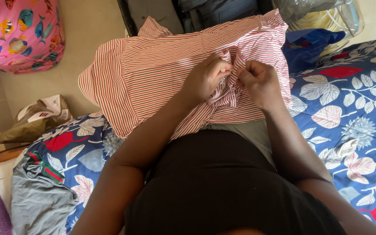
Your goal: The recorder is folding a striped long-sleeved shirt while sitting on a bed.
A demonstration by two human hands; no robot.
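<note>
Two hands busy here, both mine. Biggest thing is the blue bedspread with red and white leaves (349, 117) filling the right and lower left of the frame. Across my lap, centre frame, lies the red-and-white striped cotton shirt (153, 74). My left hand (205, 78) and right hand (262, 82) are both pinched tight on a bunched fold of it, nearly touching.
</note>
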